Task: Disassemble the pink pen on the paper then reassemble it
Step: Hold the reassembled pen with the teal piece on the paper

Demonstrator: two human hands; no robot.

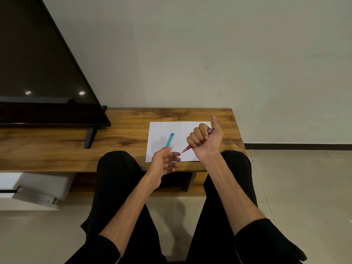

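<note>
A: Television [38, 73] stands far left on the wooden table [123, 130], and the paper [162, 130] lies to the right, near the front edge. What's on it?

B: A teal pen [169, 140] rests on the sheet. The pink pen [187, 148] is lifted above the paper, wrapped in the curled fingers of the right hand [205, 140], thumb sticking up, tip pointing near-left.

A: And the left hand [165, 161]?

B: It holds nothing, fingers loosely spread, just beside the tip. I'd judge unscrewing the tip section is the step in hand.

A: So how to do it well?

B: Keep the barrel steady in the right fist, pinch the tip end with the left fingers, twist over the paper so small parts land there.
</note>
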